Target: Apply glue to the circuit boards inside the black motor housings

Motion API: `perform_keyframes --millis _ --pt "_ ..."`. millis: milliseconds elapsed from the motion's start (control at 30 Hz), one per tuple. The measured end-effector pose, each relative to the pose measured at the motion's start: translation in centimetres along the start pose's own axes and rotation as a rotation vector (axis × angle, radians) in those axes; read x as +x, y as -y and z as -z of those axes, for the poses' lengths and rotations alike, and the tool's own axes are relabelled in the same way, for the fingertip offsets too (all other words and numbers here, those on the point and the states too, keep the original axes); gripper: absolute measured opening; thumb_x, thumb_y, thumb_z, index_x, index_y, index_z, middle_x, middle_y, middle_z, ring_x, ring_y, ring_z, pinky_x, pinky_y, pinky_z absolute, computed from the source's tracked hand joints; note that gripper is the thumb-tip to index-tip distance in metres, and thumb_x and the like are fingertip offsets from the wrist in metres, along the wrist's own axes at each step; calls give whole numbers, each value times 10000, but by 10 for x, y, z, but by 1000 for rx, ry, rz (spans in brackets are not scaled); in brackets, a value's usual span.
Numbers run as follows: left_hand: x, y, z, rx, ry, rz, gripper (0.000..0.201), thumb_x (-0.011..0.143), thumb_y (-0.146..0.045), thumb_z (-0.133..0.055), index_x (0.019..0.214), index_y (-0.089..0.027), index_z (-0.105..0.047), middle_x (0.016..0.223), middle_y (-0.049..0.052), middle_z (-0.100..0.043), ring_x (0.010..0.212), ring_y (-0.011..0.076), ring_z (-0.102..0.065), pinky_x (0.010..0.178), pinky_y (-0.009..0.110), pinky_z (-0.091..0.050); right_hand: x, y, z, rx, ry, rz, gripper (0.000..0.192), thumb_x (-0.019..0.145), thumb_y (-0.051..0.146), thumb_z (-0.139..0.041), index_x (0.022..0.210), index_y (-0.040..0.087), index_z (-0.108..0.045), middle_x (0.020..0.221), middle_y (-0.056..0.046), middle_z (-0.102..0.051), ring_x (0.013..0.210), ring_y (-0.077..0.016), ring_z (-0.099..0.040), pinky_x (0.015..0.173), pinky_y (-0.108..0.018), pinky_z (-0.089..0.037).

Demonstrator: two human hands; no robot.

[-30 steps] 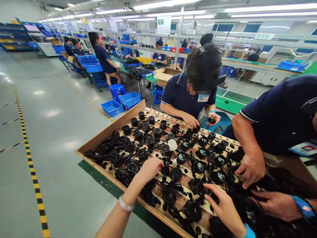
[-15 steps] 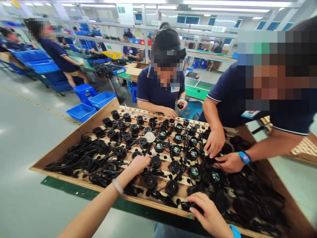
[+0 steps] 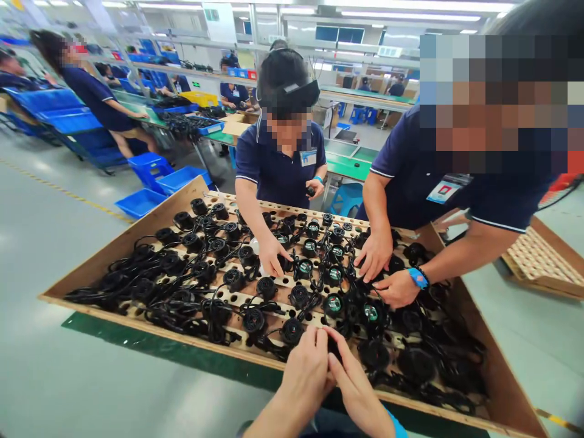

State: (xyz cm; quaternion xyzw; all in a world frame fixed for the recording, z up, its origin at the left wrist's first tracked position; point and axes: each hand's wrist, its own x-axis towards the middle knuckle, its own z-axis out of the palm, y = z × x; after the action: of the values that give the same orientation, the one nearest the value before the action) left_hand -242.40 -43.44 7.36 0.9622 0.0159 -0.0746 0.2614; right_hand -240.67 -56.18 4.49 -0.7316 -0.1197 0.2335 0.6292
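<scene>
A large wooden tray (image 3: 114, 252) with rows of holes holds several round black units (image 3: 255, 319) with tangled black cords. My left hand (image 3: 305, 372) and my right hand (image 3: 356, 389) meet at the tray's near edge, fingertips touching over a black unit (image 3: 292, 330) and its cord. Whether either hand grips anything is hidden by the fingers. Across the tray, a person's hand (image 3: 272, 258) rests among the units. A second person on the right has both hands (image 3: 375, 255) in the cords and wears a blue wristband (image 3: 417, 278).
Blue bins (image 3: 150, 182) stand on the floor at far left. A second wooden tray (image 3: 542, 261) lies at the right. A green mat (image 3: 182, 350) shows under the near tray edge. Work benches and other people fill the background.
My left hand has drawn back from the tray's middle to the near edge and now touches my right hand. The person across has reached further into the tray.
</scene>
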Motion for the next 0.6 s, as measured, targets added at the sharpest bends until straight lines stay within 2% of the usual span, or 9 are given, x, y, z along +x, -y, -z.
perform_keyframes --millis 33,67,133,200,267,333,433,500,600 --pt "2 -5 -6 -36 13 5 524 636 -43 -594 1148 -131 -524 1108 127 -559 1036 269 -568 848 366 -523 1 -3 4 41 -15 -18 524 888 504 -464 1356 274 -412 1442 -68 -429 1352 -228 -343 1136 -402 -249" --pt "4 -6 -10 -114 37 -16 564 624 -38 -612 1171 -137 -516 1142 126 -552 1052 261 -564 867 355 -515 1 -6 10 97 -13 -55 519 864 507 -509 1321 274 -435 1378 -70 -493 1291 -229 -420 1082 -388 -333" --pt "13 -3 -12 -337 126 -66 561 643 -93 -671 1176 -168 -515 1121 94 -571 961 206 -602 811 297 -525 4 -11 29 235 27 -167 501 796 483 -620 1223 261 -480 1080 -54 -641 973 -196 -599 808 -316 -494" --pt "26 4 -12 -457 175 -39 475 693 -177 -694 1138 -191 -528 1022 52 -606 824 161 -621 716 258 -520 9 -15 50 375 44 -284 485 729 424 -707 1123 242 -491 730 23 -606 623 -113 -540 544 -220 -421" --pt "46 11 -14 -331 71 86 367 728 -188 -685 1069 -183 -550 1004 60 -620 886 188 -615 780 295 -493 16 -18 72 464 14 -339 517 664 363 -770 1071 231 -478 581 80 -501 501 -63 -410 466 -178 -310" --pt "67 16 -20 -203 -17 197 300 721 -169 -700 986 -161 -558 1031 92 -627 977 234 -600 849 341 -456 27 -20 92 509 -38 -343 558 614 333 -804 1050 229 -472 530 104 -444 477 -49 -350 447 -165 -262" --pt "93 20 -36 -219 -39 297 264 708 -127 -699 921 -154 -546 850 61 -658 845 223 -636 761 316 -459 44 -22 116 570 -35 -335 473 629 355 -790 980 218 -505 502 104 -406 454 -41 -302 417 -159 -212" --pt "101 20 -47 -254 -67 343 258 691 -68 -674 893 -162 -544 741 21 -646 760 201 -640 710 289 -453 55 -24 130 614 5 -326 386 663 394 -762 909 202 -535 560 75 -460 454 -27 -281 406 -153 -178" --pt "99 17 -61 -318 -142 390 198 717 -54 -615 856 -176 -546 728 5 -642 747 173 -641 703 262 -449 69 -26 144 654 59 -347 370 731 511 -674 866 182 -571 668 29 -532 459 -13 -255 398 -146 -148"
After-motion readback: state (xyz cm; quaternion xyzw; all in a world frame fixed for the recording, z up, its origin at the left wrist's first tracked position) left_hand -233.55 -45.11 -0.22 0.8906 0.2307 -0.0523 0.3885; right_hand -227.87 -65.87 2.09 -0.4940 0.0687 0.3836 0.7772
